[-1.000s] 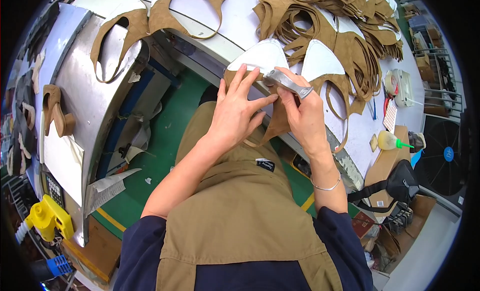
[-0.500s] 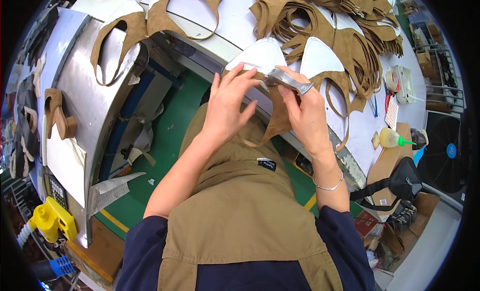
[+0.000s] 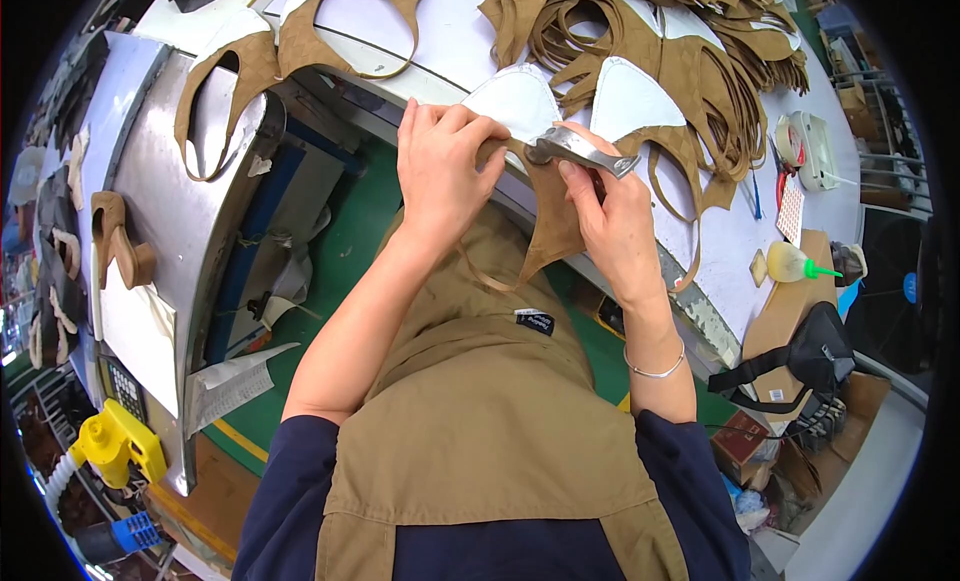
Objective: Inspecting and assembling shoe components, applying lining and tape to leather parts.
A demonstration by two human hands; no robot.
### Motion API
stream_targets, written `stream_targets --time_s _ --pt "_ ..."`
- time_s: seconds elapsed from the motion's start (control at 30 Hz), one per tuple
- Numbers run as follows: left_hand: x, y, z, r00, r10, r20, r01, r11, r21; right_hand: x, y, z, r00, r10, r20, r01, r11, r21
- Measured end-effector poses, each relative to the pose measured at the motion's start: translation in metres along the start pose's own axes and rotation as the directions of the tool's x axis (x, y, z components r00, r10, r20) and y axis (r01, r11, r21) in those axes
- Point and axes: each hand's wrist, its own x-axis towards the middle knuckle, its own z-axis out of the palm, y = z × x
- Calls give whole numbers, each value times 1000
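At the near edge of the white tabletop (image 3: 700, 251) we work with both hands on one tan suede shoe-upper piece (image 3: 555, 231), which hangs over the edge toward our apron. Our left hand (image 3: 440, 171) is clenched on the top of that piece, fingers curled over it beside a white lining piece (image 3: 515, 96). Our right hand (image 3: 615, 226) grips a single metal tool (image 3: 580, 151), its tip laid against the suede just beside the left fingers.

We count two white lining pieces, the second (image 3: 635, 96) just to the right of the first. Two open-looped suede uppers lie apart at the far left: one (image 3: 350, 26) on the tabletop, one (image 3: 225, 101) draped on the curved metal housing (image 3: 190, 241). A heap of further suede uppers (image 3: 700, 41), too tangled to count, fills the far right.

Compared with half a second ago, our left hand has slid up over the top of the piece and now covers more of the white lining, while the tool sits in much the same place.

One small dark rectangular label (image 3: 535, 321) sits on the apron below the hands. One yellowish squeeze bottle with a green nozzle (image 3: 795, 264) lies at the right end, near a black bag (image 3: 815, 356) and a brown cardboard box (image 3: 780, 326). A yellow tool (image 3: 110, 441) shows at lower left.
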Motion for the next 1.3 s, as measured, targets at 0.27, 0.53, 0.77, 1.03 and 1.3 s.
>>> stream_targets --time_s 0.27,0.53,0.77,1.03,1.3 --pt "12 3 -11 988 77 131 -95 986 137 -2 7 0 1000 -13 -24 15 998 68" --pt "6 9 -11 995 -7 100 8 1000 -6 -7 11 1 998 -10 -61 15 996 93" --pt "5 12 -17 976 -24 217 10 998 66 -47 16 -69 933 197 -301 -117 957 264" --pt "4 16 -12 980 -9 201 -15 993 121 -113 89 -155 816 191 -546 -444 812 -380" --pt "3 18 -10 982 26 189 -54 988 146 -116 122 -160 817 119 -565 -473 698 -538"
